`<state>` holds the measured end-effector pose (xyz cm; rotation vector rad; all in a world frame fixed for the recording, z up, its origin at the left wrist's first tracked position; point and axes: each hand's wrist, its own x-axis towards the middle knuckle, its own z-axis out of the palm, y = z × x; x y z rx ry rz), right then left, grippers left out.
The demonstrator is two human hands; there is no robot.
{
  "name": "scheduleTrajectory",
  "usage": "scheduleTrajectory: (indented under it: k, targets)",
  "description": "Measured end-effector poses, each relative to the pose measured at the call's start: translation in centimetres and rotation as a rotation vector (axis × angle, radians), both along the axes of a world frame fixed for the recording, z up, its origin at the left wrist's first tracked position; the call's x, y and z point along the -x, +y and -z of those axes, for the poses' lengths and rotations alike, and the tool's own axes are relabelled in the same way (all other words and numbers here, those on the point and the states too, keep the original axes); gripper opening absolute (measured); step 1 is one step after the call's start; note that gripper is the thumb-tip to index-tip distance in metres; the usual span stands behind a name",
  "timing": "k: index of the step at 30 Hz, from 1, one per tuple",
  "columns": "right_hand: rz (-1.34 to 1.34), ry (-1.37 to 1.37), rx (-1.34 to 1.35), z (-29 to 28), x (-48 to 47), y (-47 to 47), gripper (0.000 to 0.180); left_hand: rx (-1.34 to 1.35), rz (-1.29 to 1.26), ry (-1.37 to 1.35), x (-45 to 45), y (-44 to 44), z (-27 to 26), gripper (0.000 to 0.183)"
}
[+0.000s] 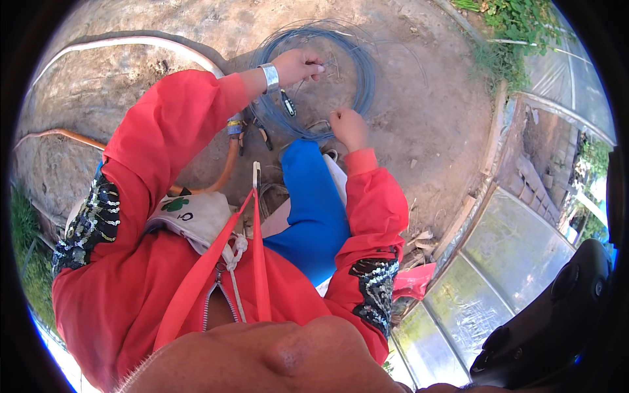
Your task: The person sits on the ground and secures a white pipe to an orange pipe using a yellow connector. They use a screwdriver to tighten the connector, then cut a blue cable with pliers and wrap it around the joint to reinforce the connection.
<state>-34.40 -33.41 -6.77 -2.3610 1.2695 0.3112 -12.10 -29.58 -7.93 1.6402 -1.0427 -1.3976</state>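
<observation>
A coil of thin grey-blue wire (366, 81) lies on the bare ground before me. My left hand (300, 68), with a silver band at the wrist, is over the coil's far left part. Its thumb and fingers are pinched on a fine wire strand, partly hard to make out. At the coil's near right edge, my right hand (350, 129) is curled above my knee, its fingertips closed on a wire strand. A black-handled tool (288, 103) with a pale marked face rests inside the coil. Pliers with black and orange handles (263, 133) lie left of it.
An orange hose (227, 169) with a taped joint (235, 124) runs along my left. Farther left a pale hose (147, 42) curves over the ground. A red lanyard (259, 236) hangs from my neck. Wooden boards (494, 127) and plastic-sheeted frames (516, 240) border the right side.
</observation>
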Motion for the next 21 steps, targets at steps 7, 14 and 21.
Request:
scheduleTrajectory:
  k: [7,14,21]
  targets:
    - [-0.274,0.384,-1.507,8.1,-5.6,4.8,0.029,-0.085,-0.251,0.150,-4.5,4.8,5.6,0.024]
    - [0.166,0.285,-0.456,21.4,-5.7,18.0,0.048,-0.066,-0.217,0.326,-4.4,3.6,5.6,0.022]
    - [0.100,0.255,-0.207,29.0,-5.7,20.4,0.028,-0.037,-0.202,0.404,-4.3,5.0,5.1,0.020]
